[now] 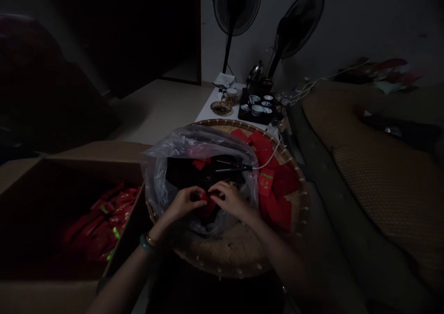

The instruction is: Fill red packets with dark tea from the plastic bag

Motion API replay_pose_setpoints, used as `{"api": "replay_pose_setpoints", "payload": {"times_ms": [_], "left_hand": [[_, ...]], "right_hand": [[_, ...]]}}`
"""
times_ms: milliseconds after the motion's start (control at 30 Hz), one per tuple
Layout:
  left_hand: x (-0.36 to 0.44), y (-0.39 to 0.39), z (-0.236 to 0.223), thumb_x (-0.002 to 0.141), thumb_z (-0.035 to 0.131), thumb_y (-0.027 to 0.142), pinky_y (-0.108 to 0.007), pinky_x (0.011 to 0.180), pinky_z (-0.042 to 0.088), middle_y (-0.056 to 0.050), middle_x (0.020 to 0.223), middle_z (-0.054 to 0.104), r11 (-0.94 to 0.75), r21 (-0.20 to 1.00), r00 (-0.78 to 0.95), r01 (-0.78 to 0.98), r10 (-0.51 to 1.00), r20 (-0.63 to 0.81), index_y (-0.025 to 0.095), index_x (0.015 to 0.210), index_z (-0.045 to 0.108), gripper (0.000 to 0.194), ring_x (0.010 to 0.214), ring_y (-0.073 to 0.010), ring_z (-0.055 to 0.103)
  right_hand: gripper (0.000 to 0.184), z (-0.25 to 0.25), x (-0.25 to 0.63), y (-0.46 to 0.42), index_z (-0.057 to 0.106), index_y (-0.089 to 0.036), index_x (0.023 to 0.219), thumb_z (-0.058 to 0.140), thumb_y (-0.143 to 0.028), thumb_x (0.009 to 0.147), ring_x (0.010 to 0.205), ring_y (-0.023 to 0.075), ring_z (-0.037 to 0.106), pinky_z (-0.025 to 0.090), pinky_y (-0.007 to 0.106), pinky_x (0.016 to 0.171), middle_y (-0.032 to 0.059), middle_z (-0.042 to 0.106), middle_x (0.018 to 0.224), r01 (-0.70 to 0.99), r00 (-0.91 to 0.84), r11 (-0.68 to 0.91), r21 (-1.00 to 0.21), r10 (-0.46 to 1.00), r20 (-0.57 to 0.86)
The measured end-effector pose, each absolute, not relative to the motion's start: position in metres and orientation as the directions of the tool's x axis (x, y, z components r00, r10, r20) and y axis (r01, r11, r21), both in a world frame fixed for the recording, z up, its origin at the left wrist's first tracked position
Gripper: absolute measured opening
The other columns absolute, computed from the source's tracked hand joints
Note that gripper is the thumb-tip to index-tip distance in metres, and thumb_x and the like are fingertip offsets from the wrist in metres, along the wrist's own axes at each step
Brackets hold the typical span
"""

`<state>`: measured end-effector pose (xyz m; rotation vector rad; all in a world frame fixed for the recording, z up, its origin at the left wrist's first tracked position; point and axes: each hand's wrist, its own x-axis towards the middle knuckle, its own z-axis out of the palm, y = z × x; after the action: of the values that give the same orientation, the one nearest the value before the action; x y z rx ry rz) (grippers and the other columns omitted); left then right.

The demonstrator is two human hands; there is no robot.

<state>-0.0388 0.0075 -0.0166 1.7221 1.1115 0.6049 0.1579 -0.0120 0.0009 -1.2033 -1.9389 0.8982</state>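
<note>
My left hand point(185, 202) and my right hand point(229, 197) meet over an opened clear plastic bag point(156, 175). Between them is a small red packet point(208, 206), pinched at its upper edge by the fingers of both hands. The bag rests in a round woven bamboo tray point(229, 254) and has dark contents that I cannot make out. Another red piece point(199, 164) lies inside the bag, beyond my hands. A dark tong-like tool with a white cord point(234, 168) lies across the bag's right side. Flat red packets point(265, 182) overlap along the tray's right side.
At left, an open cardboard box point(100, 150) holds many filled red packets point(107, 217). Behind the tray, a white table point(208, 113) carries a black tea tray point(248, 115) with several cups and a glass ashtray point(221, 107). Two fans point(237, 9) stand behind. A woven-covered seat point(378, 166) is at right.
</note>
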Motion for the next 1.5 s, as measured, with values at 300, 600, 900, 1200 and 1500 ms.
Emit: {"api": "replay_pose_setpoints", "payload": {"times_ms": [300,600,900,1200,1500], "left_hand": [[-0.038,-0.002,0.003,0.077,0.057,0.034,-0.028,0.082,0.043,-0.005,0.1,0.063,-0.297,0.858,0.536,0.42,0.844,0.03,0.02,0.116,0.05,0.042,0.09,-0.0164,0.058],[-0.038,0.008,-0.012,0.077,0.055,0.037,-0.026,0.072,0.045,-0.005,0.083,0.067,-0.178,0.848,0.366,0.5,0.93,-0.021,0.016,0.083,0.065,0.023,0.079,-0.0178,0.061],[-0.021,0.015,-0.007,0.071,0.061,0.038,-0.022,0.061,0.04,-0.001,0.065,0.059,-0.037,0.962,0.376,0.271,0.924,-0.07,0.013,0.067,0.058,0.026,0.063,-0.012,0.053],[-0.012,0.017,-0.009,0.058,0.073,0.043,-0.022,0.062,0.041,-0.003,0.073,0.064,0.367,0.925,0.487,0.099,0.792,-0.367,0.009,0.082,0.063,0.043,0.063,-0.0117,0.055],[-0.005,0.014,-0.01,0.056,0.072,0.048,-0.019,0.049,0.029,-0.001,0.055,0.058,0.394,0.909,0.49,0.136,0.771,-0.407,0.008,0.068,0.067,0.043,0.048,-0.0069,0.044]], "right_hand": [[0.021,-0.006,0.153,-0.022,0.056,-0.017,0.093,0.057,-0.013,0.073,0.089,0.015,0.056,0.043,0.03,0.08,0.0038,0.061,0.093,0.515,-0.274,0.28,-0.81,0.949,0.153],[0.018,-0.017,0.154,-0.017,0.063,-0.016,0.091,0.055,-0.017,0.075,0.078,0.0131,0.061,0.048,0.026,0.069,0.0031,0.065,0.085,0.319,-0.177,0.09,-0.944,0.984,0.034],[0.013,-0.014,0.16,0.0,0.068,-0.014,0.075,0.062,-0.025,0.07,0.058,0.0117,0.056,0.043,0.022,0.056,0.0013,0.065,0.067,0.335,-0.122,0.031,-0.942,0.992,-0.011],[0.026,-0.022,0.166,0.011,0.065,-0.012,0.074,0.064,-0.035,0.064,0.039,0.0072,0.046,0.034,0.019,0.039,-0.0001,0.059,0.057,0.135,-0.011,-0.129,-0.982,0.991,-0.131],[0.03,-0.02,0.166,0.02,0.065,-0.015,0.077,0.065,-0.043,0.066,0.058,0.0092,0.049,0.035,0.019,0.053,-0.001,0.058,0.064,0.382,-0.106,0.032,-0.924,0.994,-0.009]]}}
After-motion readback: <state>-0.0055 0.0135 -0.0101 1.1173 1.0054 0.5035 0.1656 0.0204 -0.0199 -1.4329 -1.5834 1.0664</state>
